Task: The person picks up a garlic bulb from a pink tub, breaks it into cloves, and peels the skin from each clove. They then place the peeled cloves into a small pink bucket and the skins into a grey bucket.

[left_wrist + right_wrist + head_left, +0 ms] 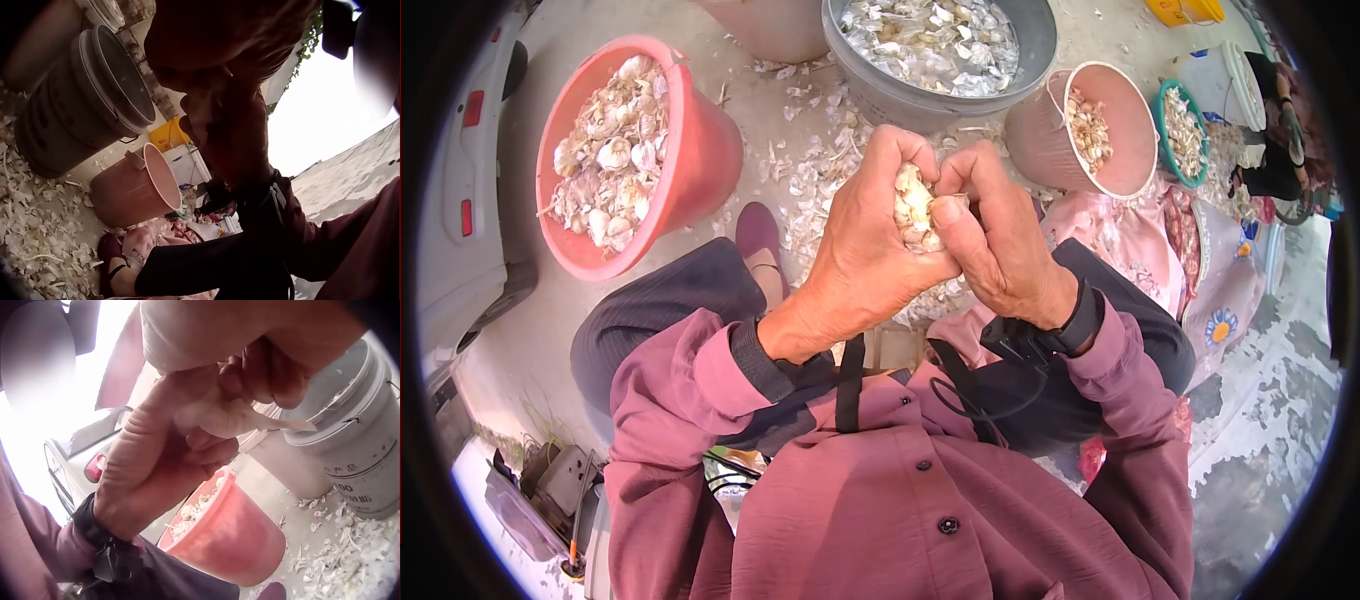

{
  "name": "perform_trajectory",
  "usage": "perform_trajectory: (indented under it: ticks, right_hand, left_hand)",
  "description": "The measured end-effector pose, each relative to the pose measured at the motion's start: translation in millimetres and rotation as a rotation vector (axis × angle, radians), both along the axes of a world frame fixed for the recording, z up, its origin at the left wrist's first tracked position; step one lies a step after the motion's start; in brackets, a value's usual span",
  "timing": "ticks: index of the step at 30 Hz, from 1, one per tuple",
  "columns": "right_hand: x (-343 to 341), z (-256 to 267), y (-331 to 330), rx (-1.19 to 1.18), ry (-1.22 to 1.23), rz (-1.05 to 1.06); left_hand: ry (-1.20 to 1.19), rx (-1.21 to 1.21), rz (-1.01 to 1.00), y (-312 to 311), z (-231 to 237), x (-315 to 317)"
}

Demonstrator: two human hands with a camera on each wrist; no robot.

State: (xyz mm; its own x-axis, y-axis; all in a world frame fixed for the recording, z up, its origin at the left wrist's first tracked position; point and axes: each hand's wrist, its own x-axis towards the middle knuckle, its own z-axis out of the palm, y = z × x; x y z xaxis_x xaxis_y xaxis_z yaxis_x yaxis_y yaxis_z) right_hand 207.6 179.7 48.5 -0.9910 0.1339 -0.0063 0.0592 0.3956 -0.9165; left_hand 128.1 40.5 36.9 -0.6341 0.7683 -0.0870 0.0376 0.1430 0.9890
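In the head view both hands meet in front of the chest around a garlic bulb with pale, partly loosened skin. My left hand grips it from the left with curled fingers. From the other side my right hand pinches it, thumb pressed on its face. In the right wrist view the garlic shows between the hands, its dry stem pointing right. The hands are dark in the left wrist view and mostly hide the bulb.
A red bucket of whole bulbs stands at left. Ahead is a grey bucket of skins and garlic. Rightward stand a pink bucket with cloves and a green basin. Loose skins litter the floor between the feet.
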Motion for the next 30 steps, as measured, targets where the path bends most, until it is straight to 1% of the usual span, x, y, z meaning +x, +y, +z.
perform_trajectory:
  ticks: [1,3,5,6,8,10,11,12,14,15,18,19,20,22,24,26,28,29,30]
  right_hand:
    - [1,1,-1,0.039,0.063,0.019]
    - [0,3,0,0.016,0.047,0.036]
    - [0,2,-2,-0.007,0.030,0.053]
    - [-1,1,-3,-0.010,0.100,0.046]
    - [-1,-1,3,-0.006,0.186,0.062]
    - [1,1,5,-0.160,0.179,0.039]
    - [2,9,6,-0.345,0.095,0.027]
    - [0,9,3,-0.422,0.118,-0.048]
    - [0,7,7,-0.691,0.029,-0.040]
    - [-1,15,13,-0.699,-0.039,-0.016]
    - [-3,11,22,-0.748,-0.081,0.010]
    - [-4,11,20,-0.708,-0.072,-0.024]
    - [-4,12,19,-0.716,-0.067,-0.027]
    - [-6,15,21,-0.720,-0.039,0.012]
    - [-4,9,25,-0.723,-0.046,0.039]
    - [-2,7,25,-0.727,-0.058,0.059]
    - [-1,11,23,-0.886,-0.092,-0.022]
    - [0,8,27,-0.885,-0.087,-0.023]
    - [2,2,32,-0.997,-0.109,0.018]
  left_hand:
    - [0.020,0.036,0.029,0,-2,1]
    - [0.039,0.073,0.051,0,-3,2]
    - [-0.163,0.122,0.076,-2,-4,4]
    - [-0.173,0.138,0.073,-4,-3,3]
    - [-0.344,0.261,0.099,3,-3,3]
    - [-0.472,0.351,0.138,7,0,7]
    - [-0.402,0.312,0.122,4,7,3]
    - [-0.415,0.319,0.097,1,7,-2]
    - [-0.498,0.307,0.129,-1,8,-7]
    - [-0.461,0.356,0.119,0,8,-10]
    - [-0.488,0.362,0.105,0,11,-16]
    - [-0.476,0.358,0.100,2,11,-20]
    - [-0.500,0.376,0.105,1,11,-20]
    - [-0.518,0.392,0.108,0,10,-20]
    - [-0.629,0.412,0.123,-1,8,-19]
    - [-0.603,0.422,0.125,-2,6,-22]
    - [-0.579,0.432,0.124,-2,4,-22]
    - [-0.560,0.418,0.142,-1,3,-22]
    - [-0.540,0.404,0.163,-1,3,-22]
